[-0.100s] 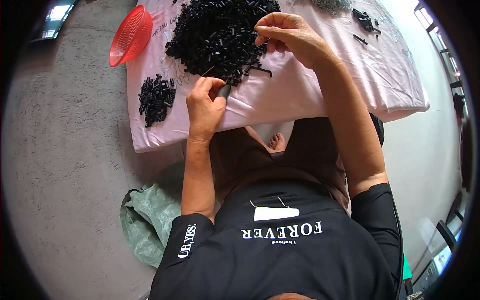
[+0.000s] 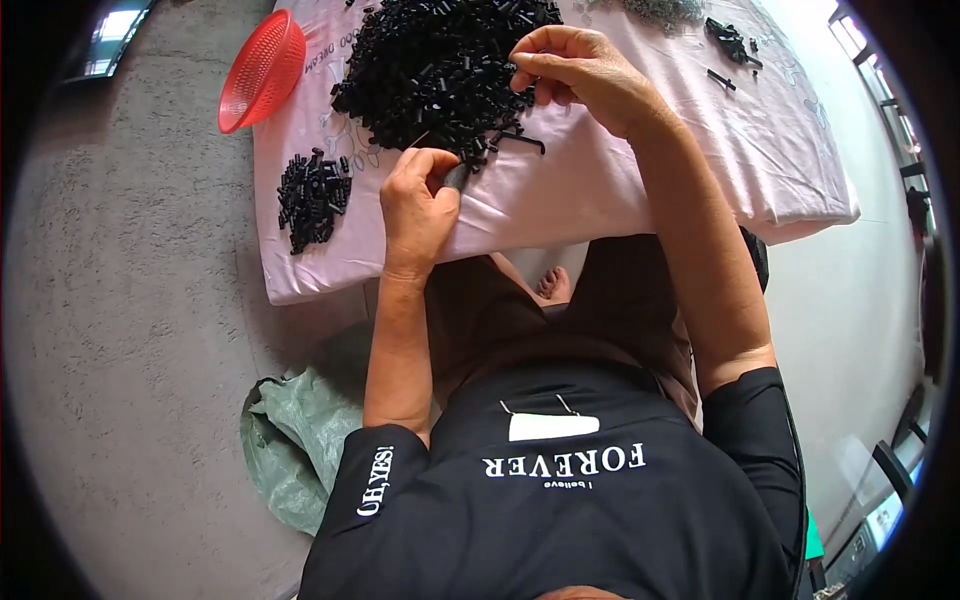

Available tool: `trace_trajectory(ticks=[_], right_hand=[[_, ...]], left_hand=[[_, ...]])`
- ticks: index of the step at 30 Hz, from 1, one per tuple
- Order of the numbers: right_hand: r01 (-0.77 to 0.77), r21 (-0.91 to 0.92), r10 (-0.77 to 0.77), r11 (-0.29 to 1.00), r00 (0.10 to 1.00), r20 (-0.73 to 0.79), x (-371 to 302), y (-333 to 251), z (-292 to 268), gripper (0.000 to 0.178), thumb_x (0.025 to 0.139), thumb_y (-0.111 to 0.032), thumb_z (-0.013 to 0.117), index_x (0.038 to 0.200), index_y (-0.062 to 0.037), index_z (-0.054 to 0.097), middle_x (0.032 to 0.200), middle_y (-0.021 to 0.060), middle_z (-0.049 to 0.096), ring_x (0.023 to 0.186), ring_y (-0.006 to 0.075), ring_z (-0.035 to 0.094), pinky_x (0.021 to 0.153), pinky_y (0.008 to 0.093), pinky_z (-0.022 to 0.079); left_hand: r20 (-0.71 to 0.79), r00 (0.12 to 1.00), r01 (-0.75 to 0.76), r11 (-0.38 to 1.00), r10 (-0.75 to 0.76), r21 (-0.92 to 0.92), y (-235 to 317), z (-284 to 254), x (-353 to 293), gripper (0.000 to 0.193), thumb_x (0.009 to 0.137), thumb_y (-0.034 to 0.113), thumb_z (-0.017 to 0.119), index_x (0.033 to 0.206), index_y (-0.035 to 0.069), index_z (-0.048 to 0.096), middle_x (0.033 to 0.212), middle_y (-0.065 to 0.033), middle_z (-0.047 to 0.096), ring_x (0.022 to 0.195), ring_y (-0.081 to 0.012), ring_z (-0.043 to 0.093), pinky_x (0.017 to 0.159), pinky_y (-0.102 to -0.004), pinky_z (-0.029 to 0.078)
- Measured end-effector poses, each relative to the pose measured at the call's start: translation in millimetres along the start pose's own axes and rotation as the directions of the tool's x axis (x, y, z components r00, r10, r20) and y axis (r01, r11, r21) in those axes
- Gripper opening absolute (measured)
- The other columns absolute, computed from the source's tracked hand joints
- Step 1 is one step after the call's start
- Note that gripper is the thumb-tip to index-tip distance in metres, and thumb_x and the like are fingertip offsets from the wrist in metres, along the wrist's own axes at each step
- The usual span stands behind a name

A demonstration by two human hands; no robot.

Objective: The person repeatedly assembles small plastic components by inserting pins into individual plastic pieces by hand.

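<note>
A large heap of small black tube-shaped pieces (image 2: 430,80) lies on the table. At its near edge my left hand (image 2: 418,210) is closed in a pinch. A thin needle-like rod (image 2: 420,140) sticks out from its fingers toward the heap. Something dark, perhaps a finger cover (image 2: 457,178), shows at the thumb. My right hand (image 2: 585,75) pinches thumb and forefinger together by the heap's right side; whatever is between them is too small to make out. A longer black piece (image 2: 522,141) juts from the heap between my hands.
Pink cloth (image 2: 570,195) covers the table. A smaller pile of black pieces (image 2: 312,200) lies at left, below a red perforated basket (image 2: 262,75). More black pieces (image 2: 730,42) and a clear, glittery heap (image 2: 665,12) are at far right. A green sack (image 2: 300,440) rests on the floor.
My left hand has shifted slightly to the right and turned a little, with the thin rod still in its fingers. My right hand has stayed in place.
</note>
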State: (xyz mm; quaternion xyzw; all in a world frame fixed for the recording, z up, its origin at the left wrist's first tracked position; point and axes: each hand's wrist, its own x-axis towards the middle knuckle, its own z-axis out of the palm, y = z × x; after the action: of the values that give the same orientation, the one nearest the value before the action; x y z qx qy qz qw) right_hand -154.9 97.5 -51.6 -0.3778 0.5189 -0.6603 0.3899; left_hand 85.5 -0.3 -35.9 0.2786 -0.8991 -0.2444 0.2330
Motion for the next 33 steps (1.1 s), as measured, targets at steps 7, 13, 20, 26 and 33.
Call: trace_trajectory(ticks=[7, 13, 20, 26, 33], right_hand=[[-0.019, -0.001, 0.019, 1.000, 1.000, 0.008, 0.1, -1.2, 1.0, 0.021, 0.093, -0.029, 0.066, 0.102, -0.0102, 0.066, 0.082, -0.0001, 0.070, 0.064, 0.0030, 0.058, 0.055, 0.0178, 0.041], [-0.047, -0.011, 0.046, 0.999, 0.999, -0.002, 0.0, -2.0, 0.9, 0.020, 0.093, -0.028, 0.066, 0.102, -0.0104, 0.066, 0.083, -0.0001, 0.070, 0.065, 0.0029, 0.058, 0.056, 0.0176, 0.041], [-0.036, -0.007, 0.036, 0.999, 0.999, 0.008, -1.9, -3.6, 3.7, 0.019, 0.093, -0.027, 0.066, 0.102, -0.0106, 0.066, 0.083, -0.0004, 0.070, 0.065, 0.0024, 0.058, 0.056, 0.0173, 0.041], [-0.044, -0.022, 0.044, 0.999, 0.999, -0.007, -1.7, -4.2, 4.6, 0.019, 0.091, -0.025, 0.068, 0.101, -0.0095, 0.067, 0.083, 0.0018, 0.071, 0.065, 0.0042, 0.061, 0.056, 0.0178, 0.043], [-0.039, -0.067, 0.043, 0.997, 0.998, 0.050, -2.8, -3.7, 4.8, 0.021, 0.089, -0.024, 0.069, 0.102, -0.0088, 0.066, 0.083, 0.0001, 0.069, 0.067, 0.0037, 0.059, 0.058, 0.0177, 0.043]], left_hand=[[0.001, 0.997, -0.082, 0.994, 0.083, -0.069, 3.9, 9.8, 9.4, 0.028, 0.069, -0.009, 0.053, 0.091, 0.000, 0.067, 0.085, -0.0100, 0.064, 0.071, -0.0213, 0.063, 0.066, -0.0308, 0.051], [-0.119, 0.993, -0.023, 0.998, 0.017, -0.051, 5.0, 1.2, 18.0, 0.040, 0.072, -0.013, 0.047, 0.103, 0.000, 0.069, 0.095, -0.0066, 0.067, 0.083, -0.0140, 0.064, 0.075, -0.0255, 0.051], [-0.216, 0.974, -0.052, 0.996, 0.066, 0.073, -7.5, 2.9, 40.3, 0.034, 0.071, -0.010, 0.057, 0.100, 0.002, 0.070, 0.088, -0.0039, 0.063, 0.070, -0.0120, 0.058, 0.069, -0.0257, 0.050], [-0.170, 0.980, -0.084, 0.992, 0.099, 0.093, -4.4, 14.1, 45.7, 0.031, 0.067, -0.007, 0.060, 0.096, 0.002, 0.069, 0.092, -0.0093, 0.061, 0.074, -0.0211, 0.060, 0.071, -0.0316, 0.052], [-0.111, 0.986, -0.128, 0.992, 0.128, -0.001, 13.5, 21.4, 45.2, 0.028, 0.066, -0.009, 0.058, 0.090, 0.001, 0.066, 0.091, -0.0101, 0.062, 0.074, -0.0222, 0.062, 0.071, -0.0319, 0.053]])
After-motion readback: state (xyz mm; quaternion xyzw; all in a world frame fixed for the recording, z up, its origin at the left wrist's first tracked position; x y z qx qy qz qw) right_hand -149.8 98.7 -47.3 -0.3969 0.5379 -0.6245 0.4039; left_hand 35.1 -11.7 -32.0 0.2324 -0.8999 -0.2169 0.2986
